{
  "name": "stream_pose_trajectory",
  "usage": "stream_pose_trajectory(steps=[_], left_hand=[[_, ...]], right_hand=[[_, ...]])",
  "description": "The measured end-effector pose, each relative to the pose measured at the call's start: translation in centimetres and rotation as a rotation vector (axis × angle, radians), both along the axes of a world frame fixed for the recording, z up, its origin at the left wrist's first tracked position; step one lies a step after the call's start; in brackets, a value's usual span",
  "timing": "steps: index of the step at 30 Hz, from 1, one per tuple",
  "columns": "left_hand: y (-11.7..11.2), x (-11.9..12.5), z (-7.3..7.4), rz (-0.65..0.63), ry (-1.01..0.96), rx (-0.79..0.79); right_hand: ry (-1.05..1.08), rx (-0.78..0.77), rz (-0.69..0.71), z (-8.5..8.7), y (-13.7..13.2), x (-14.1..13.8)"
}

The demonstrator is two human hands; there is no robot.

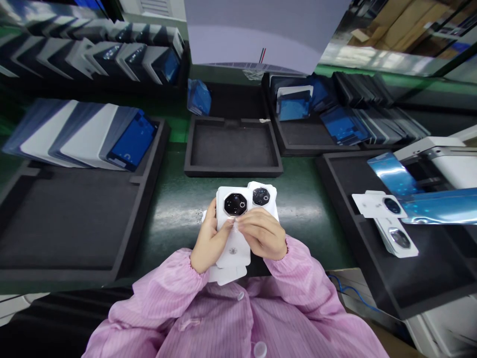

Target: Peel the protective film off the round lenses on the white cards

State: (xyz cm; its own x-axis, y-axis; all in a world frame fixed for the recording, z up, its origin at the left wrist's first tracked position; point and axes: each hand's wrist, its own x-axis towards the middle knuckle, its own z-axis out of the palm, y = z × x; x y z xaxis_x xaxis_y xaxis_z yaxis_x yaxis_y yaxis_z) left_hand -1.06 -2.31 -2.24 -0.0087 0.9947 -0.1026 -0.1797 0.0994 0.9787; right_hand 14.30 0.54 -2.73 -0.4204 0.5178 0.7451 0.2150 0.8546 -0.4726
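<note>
In front of my chest, my left hand is closed around the left edge of a white phone back cover. The cover's dark, octagonal camera window faces up. My right hand pinches just below that window, close to my left thumb. A small clear sliver shows at those fingertips, too small to name for certain. Behind and to the right, partly hidden by my right hand, lies another white back cover with a round camera window. More white pieces stick out beneath the held cover.
A black foam tray stands straight ahead. Left, a larger tray bears a leaning row of blue and white panels. At right, a tray holds white back covers and shiny blue film. Racked panels line the back.
</note>
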Motion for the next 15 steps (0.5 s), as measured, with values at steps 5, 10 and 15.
stream_pose_trajectory(steps=[5,10,15], left_hand=[[-0.16,0.1,-0.13,0.003,-0.006,-0.075],[-0.45,0.27,-0.11,-0.047,-0.088,-0.143],[-0.44,0.37,0.01,-0.071,-0.122,-0.176]], right_hand=[[-0.002,-0.037,-0.14,-0.32,-0.01,0.1],[-0.07,-0.087,-0.385,-0.26,0.14,0.07],[-0.141,-0.274,-0.481,0.06,0.33,0.12]])
